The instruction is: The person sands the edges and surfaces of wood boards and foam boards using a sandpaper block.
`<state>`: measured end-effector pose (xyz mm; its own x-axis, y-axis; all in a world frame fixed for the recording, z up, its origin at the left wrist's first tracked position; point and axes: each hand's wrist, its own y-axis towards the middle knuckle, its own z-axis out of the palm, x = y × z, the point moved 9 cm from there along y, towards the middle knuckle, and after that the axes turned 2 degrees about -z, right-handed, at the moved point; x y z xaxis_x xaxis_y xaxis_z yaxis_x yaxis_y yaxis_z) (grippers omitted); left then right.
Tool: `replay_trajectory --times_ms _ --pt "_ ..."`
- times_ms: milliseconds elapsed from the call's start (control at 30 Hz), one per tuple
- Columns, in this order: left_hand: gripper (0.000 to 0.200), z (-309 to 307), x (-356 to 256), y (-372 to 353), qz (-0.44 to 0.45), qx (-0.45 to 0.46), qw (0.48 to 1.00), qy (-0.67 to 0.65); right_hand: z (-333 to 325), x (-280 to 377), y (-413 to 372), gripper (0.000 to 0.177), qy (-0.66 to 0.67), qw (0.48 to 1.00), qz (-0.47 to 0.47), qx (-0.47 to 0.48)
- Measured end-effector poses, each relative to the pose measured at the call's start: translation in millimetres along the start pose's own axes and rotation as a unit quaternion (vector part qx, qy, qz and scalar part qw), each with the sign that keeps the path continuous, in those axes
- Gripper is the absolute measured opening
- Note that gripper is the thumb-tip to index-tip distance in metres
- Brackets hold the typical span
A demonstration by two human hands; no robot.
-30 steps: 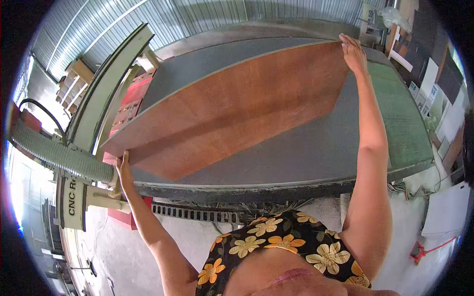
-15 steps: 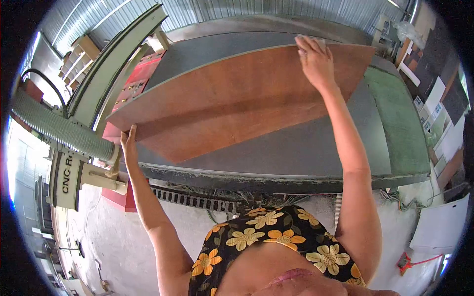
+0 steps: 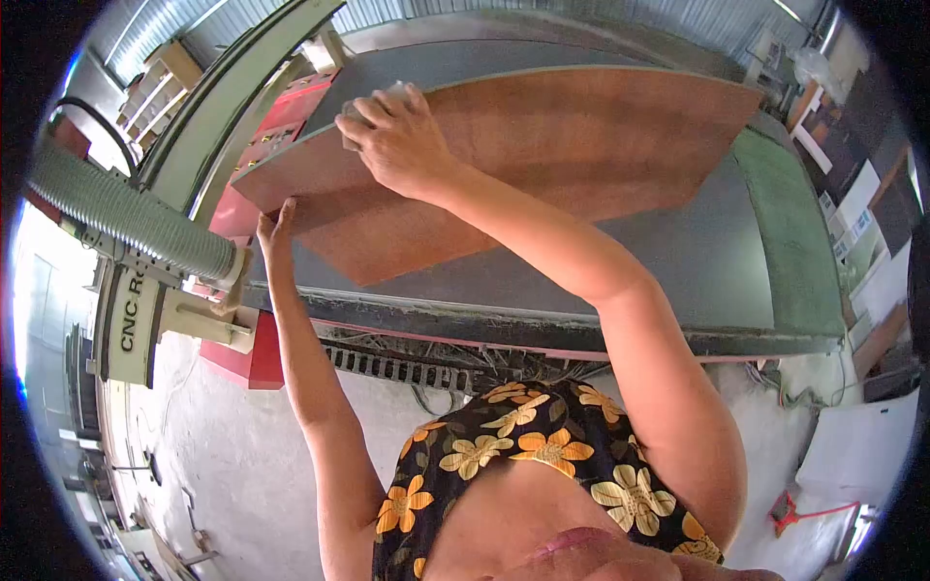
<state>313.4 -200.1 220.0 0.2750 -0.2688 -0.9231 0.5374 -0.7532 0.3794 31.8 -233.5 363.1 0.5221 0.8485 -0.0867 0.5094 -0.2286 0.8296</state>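
Observation:
A reddish-brown plywood board (image 3: 572, 145) stands tilted on its edge over the dark sheet on the machine bed. My left hand (image 3: 277, 225) grips its lower left corner, thumb on the brown face. At the upper edge, left of the middle, my right hand (image 3: 402, 145) is closed around a small greyish pad (image 3: 395, 91), possibly sandpaper, which is partly hidden by the fingers. The pad lies at the board's top edge; whether it touches is hard to see.
A CNC router gantry (image 3: 131, 329) with a ribbed grey hose (image 3: 126, 213) stands close on the left. Beneath the board is a dark grey sheet (image 3: 678, 276) on the green bed (image 3: 794, 232). Leftover panels (image 3: 857, 203) lean at the right, and a red-handled tool (image 3: 790, 513) lies on the floor.
My right hand has swept left along the board's top edge with the pad, from near the right end to left of the middle. My left hand keeps its hold on the corner.

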Motion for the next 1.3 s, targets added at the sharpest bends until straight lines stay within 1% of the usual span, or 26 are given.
replay_trajectory --times_ms 33,67,100,167,200,300,333,367,433,533,567,600,667,700,733,800,867,933,967,1033,1067,1133,1233,1300 --pt "0.039 0 0 2 0.003 0.006 1.000 -0.001 3 -4 0 0.025 0.002 1.000 0.001 -0.005" --pt "0.038 0 1 4 0.006 0.012 1.000 -0.003 12 -15 -1 0.027 -0.022 0.999 0.008 0.038" --pt "0.039 0 1 5 0.004 0.009 1.000 0.002 11 -31 -4 0.028 -0.037 0.997 0.011 0.060" --pt "0.040 2 -4 2 0.002 0.000 1.000 0.012 -5 -76 -20 0.031 -0.068 0.992 0.014 0.103" --pt "0.043 5 -10 1 0.004 0.002 1.000 -0.005 -18 -103 -31 0.032 -0.094 0.989 0.048 0.103" --pt "0.047 -4 7 14 -0.003 -0.002 0.999 0.051 -62 -194 -75 0.034 -0.171 0.967 0.152 0.115" --pt "0.050 1 -7 7 0.009 -0.015 0.998 0.061 -81 -221 -93 0.034 -0.232 0.952 0.170 0.105" --pt "0.050 1 -5 6 0.001 -0.016 0.998 0.064 -100 -247 -109 0.034 -0.291 0.933 0.187 0.094" --pt "0.051 -5 4 12 -0.014 -0.018 0.997 0.070 -129 -294 -139 0.033 -0.299 0.930 0.194 0.092" --pt "0.052 -12 19 20 -0.026 0.007 0.999 0.030 -152 -339 -159 0.033 -0.315 0.916 0.221 0.110" --pt "0.052 -15 17 18 0.008 0.013 0.999 0.032 -158 -352 -165 0.033 -0.320 0.910 0.233 0.120" --pt "0.053 -15 9 12 0.041 0.017 0.998 0.033 -163 -356 -166 0.032 -0.328 0.912 0.221 0.108" --pt "0.066 -20 5 17 0.036 -0.051 0.998 0.006 -166 -369 -173 0.031 -0.311 0.916 0.226 0.110" --pt "0.072 -27 -18 15 0.095 -0.153 0.974 0.138 -165 -370 -173 0.030 -0.300 0.919 0.228 0.111" --pt "0.078 -28 -44 6 0.152 -0.251 0.918 0.266 -165 -368 -174 0.029 -0.304 0.921 0.223 0.096" --pt "0.093 21 -125 -29 0.201 -0.376 0.824 0.373 -166 -362 -173 0.027 -0.312 0.924 0.209 0.067" --pt "0.087 98 -177 -34 0.354 -0.312 0.796 0.380 -168 -358 -172 0.027 -0.301 0.929 0.207 0.060" --pt "0.080 214 -249 -64 0.350 -0.199 0.834 0.377 -169 -352 -172 0.026 -0.300 0.931 0.202 0.055" --pt "0.074 263 -258 -62 0.358 -0.066 0.853 0.373 -171 -348 -171 0.026 -0.306 0.929 0.199 0.051" --pt "0.073 354 -280 -85 0.465 0.031 0.800 0.379 -176 -343 -170 0.025 -0.308 0.928 0.202 0.052" --pt "0.073 391 -286 -99 0.517 0.055 0.753 0.403 -179 -341 -169 0.025 -0.302 0.929 0.207 0.060" --pt "0.065 439 -285 -111 0.535 0.063 0.728 0.425 -182 -336 -170 0.024 -0.306 0.928 0.205 0.060" --pt "0.058 487 -254 -103 0.392 0.197 0.774 0.456 -196 -346 -180 0.024 -0.282 0.937 0.200 0.050" --pt "0.055 493 -247 -104 0.397 0.169 0.778 0.457 -213 -361 -193 0.025 -0.295 0.931 0.212 0.038"
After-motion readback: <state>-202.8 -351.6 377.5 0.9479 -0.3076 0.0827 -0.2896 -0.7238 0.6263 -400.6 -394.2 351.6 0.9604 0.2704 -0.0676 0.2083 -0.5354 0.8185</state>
